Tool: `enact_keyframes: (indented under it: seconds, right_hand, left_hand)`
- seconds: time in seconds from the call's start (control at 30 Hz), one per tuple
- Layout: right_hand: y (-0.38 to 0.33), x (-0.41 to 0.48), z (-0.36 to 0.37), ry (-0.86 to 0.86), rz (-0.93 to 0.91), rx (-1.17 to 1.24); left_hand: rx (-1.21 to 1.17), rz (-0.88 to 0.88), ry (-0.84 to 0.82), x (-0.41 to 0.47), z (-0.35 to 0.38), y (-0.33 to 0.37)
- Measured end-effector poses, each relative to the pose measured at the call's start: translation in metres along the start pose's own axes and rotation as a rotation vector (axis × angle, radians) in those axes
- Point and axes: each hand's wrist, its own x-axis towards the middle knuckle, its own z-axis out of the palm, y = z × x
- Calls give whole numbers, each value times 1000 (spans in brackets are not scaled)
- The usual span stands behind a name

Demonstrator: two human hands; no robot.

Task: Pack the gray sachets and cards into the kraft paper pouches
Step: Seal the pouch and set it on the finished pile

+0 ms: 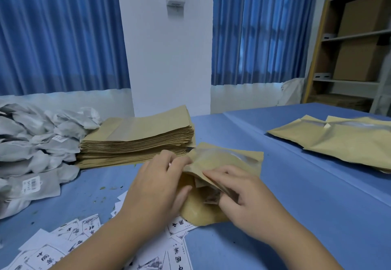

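Note:
A kraft paper pouch (228, 159) lies on the blue table in front of me, its mouth turned toward me. My left hand (156, 187) grips the pouch's left edge at the mouth. My right hand (243, 200) pinches the upper flap of the mouth, and something brownish shows inside the opening. A heap of gray sachets (36, 149) lies at the left. White printed cards (63, 246) are scattered along the near edge, partly under my forearms. A thick stack of flat kraft pouches (137, 140) stands behind my left hand.
Several filled kraft pouches (342, 140) lie at the far right of the blue table (296, 217). Blue curtains and a white wall stand behind. A shelf with cardboard boxes (359, 37) is at the right. Small green crumbs dot the table near the cards.

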Motion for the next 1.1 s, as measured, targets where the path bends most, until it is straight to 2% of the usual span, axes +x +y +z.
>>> enact_keyframes:
  seconds: [0.1, 0.2, 0.27, 0.33, 0.4, 0.53, 0.6, 0.7, 0.83, 0.9, 1.1]
  right_hand:
    - [7, -11, -3, -28, -56, -69]
    - [15, -25, -8, -64, -131, -325]
    - [22, -33, -10, -178, -117, -435]
    - [34, -39, -11, -321, -56, -471]
    - [44, -44, -11, -437, -2, -510]
    - [46, -46, -6, -556, 71, -459]
    - [47, -46, -4, -537, 71, -406]
    - [42, -48, -6, -421, 26, -403]
    - [30, -52, -6, -213, -132, -586]
    - [28, -53, -5, -171, -139, -590]
    - [18, -49, 1, -211, -10, -714]
  left_hand:
    - [55, 105, -64, 10, 3, 0]
    - [45, 277, -207, 8, 15, 0]
    - [82, 339, -313, 1, 25, -1]
    - [102, 308, -429, -7, 31, -1]
    - [-18, 235, -543, -12, 41, -6]
    - [-108, 179, -762, -14, 45, -3]
    - [-134, 153, -834, -12, 41, 0]
    - [-82, 141, -885, -14, 39, 4]
    - [-24, 124, -894, -17, 36, 13]
    - [-52, 102, -894, -20, 35, 15]
    - [-198, 11, -879, -20, 37, 13]
